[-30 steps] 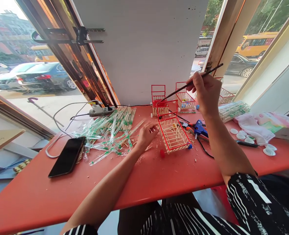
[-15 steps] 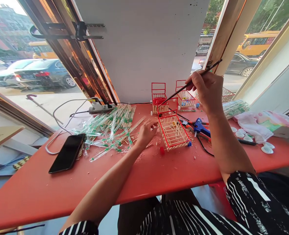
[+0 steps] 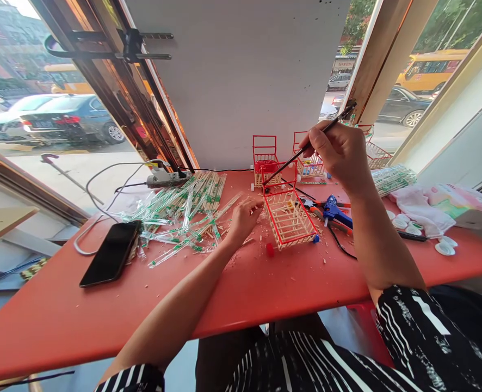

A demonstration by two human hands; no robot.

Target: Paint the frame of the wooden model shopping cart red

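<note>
A small stick-built shopping cart (image 3: 292, 218) with red-painted rims and handle stands on the red table. My left hand (image 3: 245, 218) rests at its left side, with curled fingertips closed at the cart's upper edge. In my right hand (image 3: 341, 152) is a thin dark paintbrush (image 3: 292, 158), held like a pen above the cart. Its tip points down to the left, at the left post of the red handle; whether it touches cannot be made out. Right behind stands another cart (image 3: 264, 149) with something red in its basket.
More small carts (image 3: 311, 163) stand behind my right hand. A blue glue gun (image 3: 334, 211) and pliers lie right of the cart. Wrapped chopsticks (image 3: 204, 196), a power strip (image 3: 167, 178) and a phone (image 3: 111, 255) lie left. White caps (image 3: 445, 247) and a cloth (image 3: 422, 209) are far right.
My right hand has moved slightly left and down, and the brush tip has come down to the left post of the cart's handle. My left hand stays by the cart.
</note>
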